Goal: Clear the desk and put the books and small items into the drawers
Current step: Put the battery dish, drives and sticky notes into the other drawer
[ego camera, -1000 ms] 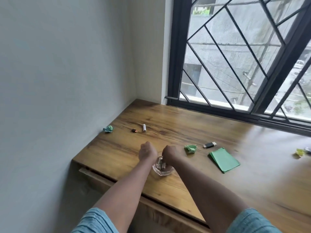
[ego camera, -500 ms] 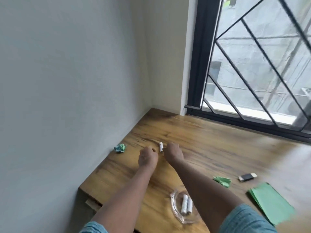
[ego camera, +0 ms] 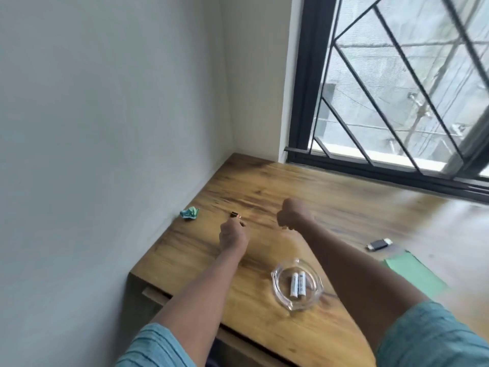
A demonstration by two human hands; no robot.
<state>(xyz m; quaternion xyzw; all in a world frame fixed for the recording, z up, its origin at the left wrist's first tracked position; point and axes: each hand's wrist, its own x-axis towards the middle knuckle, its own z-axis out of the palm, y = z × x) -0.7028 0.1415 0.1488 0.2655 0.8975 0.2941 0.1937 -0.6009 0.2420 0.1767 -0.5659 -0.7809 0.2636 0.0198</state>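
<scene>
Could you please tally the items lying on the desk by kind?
White batteries: 2
Glass dish: 1
Small dark cylinder: 1
Crumpled teal paper: 1
Flat green sheet: 1
Black-and-white stick: 1
Total: 7

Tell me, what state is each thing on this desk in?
glass dish, upright, two white batteries lying inside
dark battery, loose on the desk
green paper ball, crumpled, beside the wall
left hand, hovers close to the dark battery
right hand, curled, contents hidden
</scene>
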